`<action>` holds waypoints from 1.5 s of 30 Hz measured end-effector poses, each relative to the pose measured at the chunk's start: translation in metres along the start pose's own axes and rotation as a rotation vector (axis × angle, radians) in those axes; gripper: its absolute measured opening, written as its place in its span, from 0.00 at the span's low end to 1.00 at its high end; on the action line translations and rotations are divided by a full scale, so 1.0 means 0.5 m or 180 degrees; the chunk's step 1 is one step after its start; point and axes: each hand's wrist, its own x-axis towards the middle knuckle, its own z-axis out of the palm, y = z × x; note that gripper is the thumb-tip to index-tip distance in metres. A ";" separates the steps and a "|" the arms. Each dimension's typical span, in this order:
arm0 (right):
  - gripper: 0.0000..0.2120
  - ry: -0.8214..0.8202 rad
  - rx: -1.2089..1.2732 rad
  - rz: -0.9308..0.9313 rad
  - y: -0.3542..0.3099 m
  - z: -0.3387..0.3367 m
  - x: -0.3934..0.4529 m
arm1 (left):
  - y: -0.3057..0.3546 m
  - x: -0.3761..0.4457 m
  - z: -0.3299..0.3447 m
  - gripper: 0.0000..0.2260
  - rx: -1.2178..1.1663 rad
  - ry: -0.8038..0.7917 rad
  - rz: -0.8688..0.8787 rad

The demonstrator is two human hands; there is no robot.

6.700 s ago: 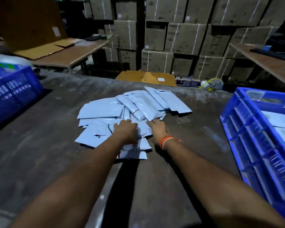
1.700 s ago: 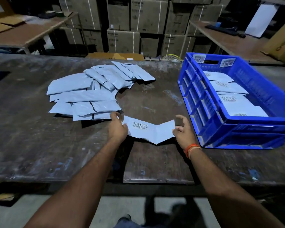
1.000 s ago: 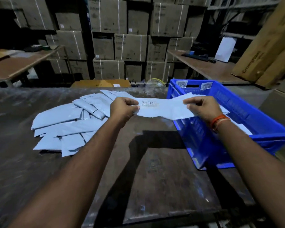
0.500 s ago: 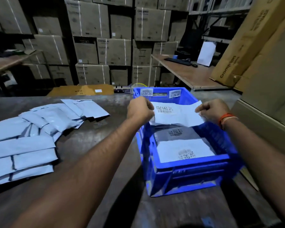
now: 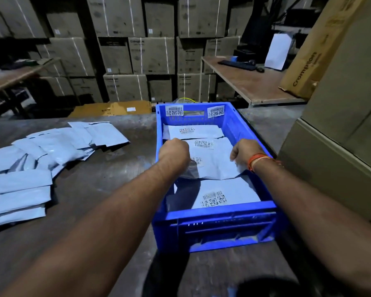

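A blue plastic crate (image 5: 214, 217) stands on the dark table in front of me, with several pale mailer packets lying inside, barcode labels up. I hold one pale packet (image 5: 212, 166) low inside the crate, above the others. My left hand (image 5: 175, 151) grips its left end and my right hand (image 5: 245, 153), with an orange band at the wrist, grips its right end. A spread pile of the same pale packets (image 5: 41, 159) lies on the table (image 5: 107, 179) to the left of the crate.
Large cardboard boxes (image 5: 338, 133) stand close to the crate's right side. Stacked strapped cartons (image 5: 150, 56) fill the back wall. A wooden desk (image 5: 253, 82) with a keyboard is at back right, and another table (image 5: 13, 76) at back left.
Both hands lifted a packet from the table's front edge, carried it right over the crate and lowered it inside. The view swung right with them.
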 end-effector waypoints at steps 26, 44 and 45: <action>0.09 0.0744 0.0083 -0.1279 -0.311 -0.066 0.023 | -0.260 0.019 -0.061 0.10 -0.0847 0.0720 -0.0075; 0.16 -0.0331 0.0207 -0.1814 -0.927 0.339 -0.046 | -0.939 -0.127 0.211 0.21 -0.0397 -0.0004 -0.0510; 0.17 -0.0367 0.0177 -0.1889 -0.952 0.365 -0.049 | -0.965 -0.131 0.226 0.23 -0.0364 -0.0068 -0.0519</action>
